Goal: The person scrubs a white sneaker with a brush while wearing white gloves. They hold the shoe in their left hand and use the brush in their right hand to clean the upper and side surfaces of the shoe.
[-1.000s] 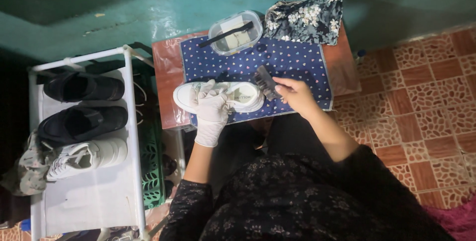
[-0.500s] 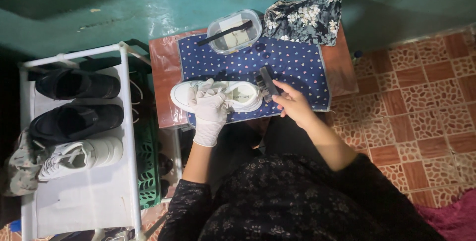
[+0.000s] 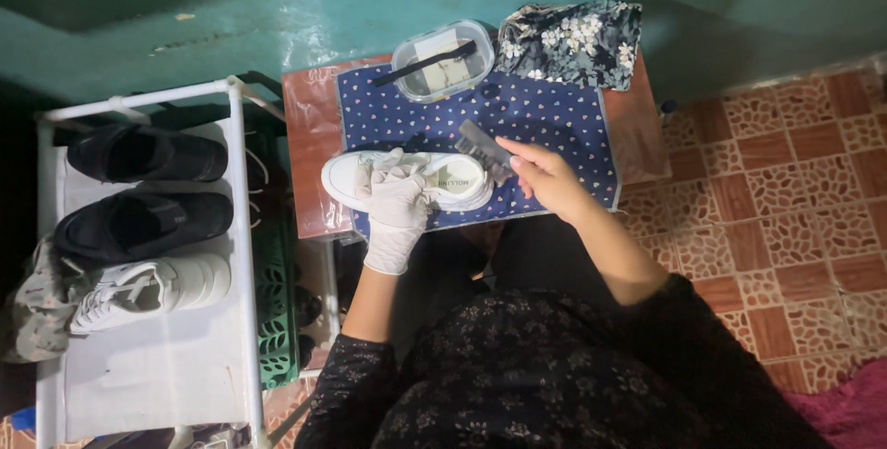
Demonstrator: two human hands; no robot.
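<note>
Holding the white low-top sneaker (image 3: 407, 178) steady on the dotted navy cloth mat (image 3: 554, 116), my left hand (image 3: 395, 212), in a white disposable glove, lies over the shoe's laced middle, fingers curled down around it; I judge this grip keeps the shoe from sliding. My bare right hand (image 3: 545, 176) sits just beside the heel, fingers pinched together on a small grey ridged brush (image 3: 485, 141) that angles up and away from the fingertips. Beyond the fingertips stands a clear plastic tub (image 3: 442, 63) with a dark stick across it, and beside it a folded floral cloth (image 3: 573, 41). Compared with half a second ago, the right hand has shifted slightly toward the heel; the left is unchanged.
</note>
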